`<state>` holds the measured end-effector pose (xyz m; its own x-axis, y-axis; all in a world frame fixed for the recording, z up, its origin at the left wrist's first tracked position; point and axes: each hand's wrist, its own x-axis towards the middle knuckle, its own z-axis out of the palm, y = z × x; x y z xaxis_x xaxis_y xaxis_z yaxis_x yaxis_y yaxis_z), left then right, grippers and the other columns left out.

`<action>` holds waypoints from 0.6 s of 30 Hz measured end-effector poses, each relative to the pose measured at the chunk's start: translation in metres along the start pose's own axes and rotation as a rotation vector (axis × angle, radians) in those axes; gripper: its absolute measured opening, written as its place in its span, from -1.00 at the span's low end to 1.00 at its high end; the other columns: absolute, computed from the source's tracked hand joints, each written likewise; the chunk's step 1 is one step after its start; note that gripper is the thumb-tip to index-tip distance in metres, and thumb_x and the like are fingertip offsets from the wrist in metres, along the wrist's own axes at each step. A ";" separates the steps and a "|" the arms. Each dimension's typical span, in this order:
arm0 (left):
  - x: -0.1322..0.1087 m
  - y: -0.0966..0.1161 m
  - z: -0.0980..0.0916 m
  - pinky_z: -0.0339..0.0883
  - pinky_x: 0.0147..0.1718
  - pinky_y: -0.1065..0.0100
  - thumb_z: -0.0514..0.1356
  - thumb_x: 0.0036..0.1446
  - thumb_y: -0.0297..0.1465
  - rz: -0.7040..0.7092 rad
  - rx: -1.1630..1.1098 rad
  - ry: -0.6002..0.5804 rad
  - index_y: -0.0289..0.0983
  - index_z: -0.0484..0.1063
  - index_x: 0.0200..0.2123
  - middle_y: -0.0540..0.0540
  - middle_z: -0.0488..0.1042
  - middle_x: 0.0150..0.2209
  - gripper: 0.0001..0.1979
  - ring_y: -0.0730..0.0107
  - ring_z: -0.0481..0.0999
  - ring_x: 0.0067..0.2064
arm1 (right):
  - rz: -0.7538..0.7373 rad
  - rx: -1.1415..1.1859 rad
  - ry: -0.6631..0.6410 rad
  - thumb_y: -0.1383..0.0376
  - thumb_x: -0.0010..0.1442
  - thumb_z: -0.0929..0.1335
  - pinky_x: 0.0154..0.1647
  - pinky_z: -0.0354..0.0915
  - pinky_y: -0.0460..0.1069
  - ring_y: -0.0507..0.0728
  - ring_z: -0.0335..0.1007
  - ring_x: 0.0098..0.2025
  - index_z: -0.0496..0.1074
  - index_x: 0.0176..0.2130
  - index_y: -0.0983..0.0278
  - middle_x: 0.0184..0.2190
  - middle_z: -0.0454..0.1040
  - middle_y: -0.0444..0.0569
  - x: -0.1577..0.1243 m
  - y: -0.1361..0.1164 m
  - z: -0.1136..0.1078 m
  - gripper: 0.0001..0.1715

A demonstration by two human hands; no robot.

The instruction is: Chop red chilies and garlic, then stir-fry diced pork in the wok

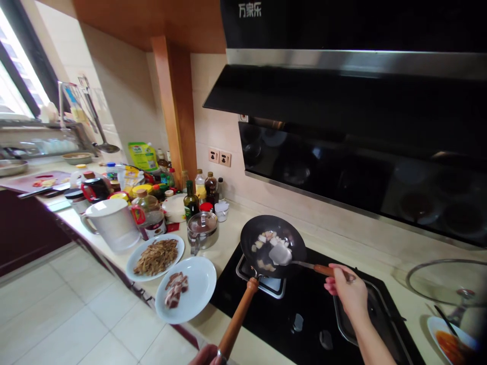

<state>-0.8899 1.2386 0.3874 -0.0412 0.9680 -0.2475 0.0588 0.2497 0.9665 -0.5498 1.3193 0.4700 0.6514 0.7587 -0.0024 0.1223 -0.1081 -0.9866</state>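
Observation:
A black wok (272, 244) sits on the left burner of the black gas hob (304, 314), with pale pieces of meat (266, 238) in it. My right hand (347, 290) grips the wooden handle of a metal spatula (281, 255), whose blade rests inside the wok. At the bottom edge, my left hand (207, 356) holds the end of the wok's long wooden handle (238, 319); only the fingers show.
Left of the hob stand a white plate of sliced meat (186, 289) and a plate of brown shredded vegetables (155, 256). Behind them are a small lidded pot (203, 229), a white jug (112, 223) and several bottles. A glass lid (445, 281) and a sauce bowl (454, 342) lie at right.

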 end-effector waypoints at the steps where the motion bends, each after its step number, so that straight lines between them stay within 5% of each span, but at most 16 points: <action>1: 0.014 0.007 0.010 0.44 -0.38 0.24 0.16 0.05 0.02 0.013 -0.006 -0.001 -0.26 0.50 -0.34 -0.07 0.53 -0.45 -0.56 0.24 0.53 -0.36 | -0.002 0.048 0.023 0.13 -0.06 0.38 -0.72 0.34 -0.09 0.12 0.43 -0.67 0.43 -0.21 0.37 -0.70 0.45 -0.11 0.001 0.002 0.003 -0.56; 4: 0.061 0.027 0.046 0.45 -0.31 0.25 0.10 0.13 -0.03 0.045 -0.024 -0.003 -0.26 0.50 -0.31 -0.08 0.56 -0.36 -0.58 0.26 0.55 -0.26 | 0.033 0.212 0.053 0.07 -0.11 0.42 -0.70 0.36 -0.08 0.13 0.44 -0.66 0.40 -0.26 0.36 -0.70 0.46 -0.10 -0.003 0.011 0.020 -0.51; 8: 0.109 0.037 0.084 0.42 -0.42 0.24 0.25 -0.08 0.01 0.039 -0.028 0.008 -0.20 0.46 -0.60 -0.06 0.50 -0.59 -0.61 0.00 0.57 -0.27 | 0.090 0.170 -0.045 0.03 -0.14 0.43 -0.73 0.32 -0.10 0.11 0.41 -0.68 0.41 -0.25 0.36 -0.72 0.44 -0.11 -0.016 0.014 0.020 -0.45; 13: 0.124 0.026 0.095 0.43 -0.44 0.23 0.22 -0.02 0.01 0.000 -0.011 0.026 -0.20 0.46 -0.56 -0.05 0.47 -0.62 -0.61 0.01 0.57 -0.29 | -0.002 -0.063 0.080 0.10 -0.04 0.36 -0.74 0.29 -0.12 0.08 0.38 -0.71 0.45 -0.22 0.35 -0.71 0.43 -0.12 -0.017 -0.005 -0.009 -0.56; 18: 0.124 0.019 0.096 0.45 -0.31 0.28 0.13 0.19 -0.17 -0.027 0.021 0.019 -0.26 0.46 -0.29 -0.05 0.53 -0.31 -0.73 0.31 0.52 -0.26 | 0.027 0.009 0.009 0.13 -0.03 0.30 -0.72 0.30 -0.11 0.09 0.40 -0.68 0.41 -0.25 0.33 -0.71 0.43 -0.14 -0.014 -0.009 0.013 -0.62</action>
<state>-0.7985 1.3663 0.3687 -0.0621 0.9604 -0.2717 0.0783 0.2761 0.9579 -0.5701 1.3176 0.4771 0.6608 0.7500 -0.0279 0.0977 -0.1228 -0.9876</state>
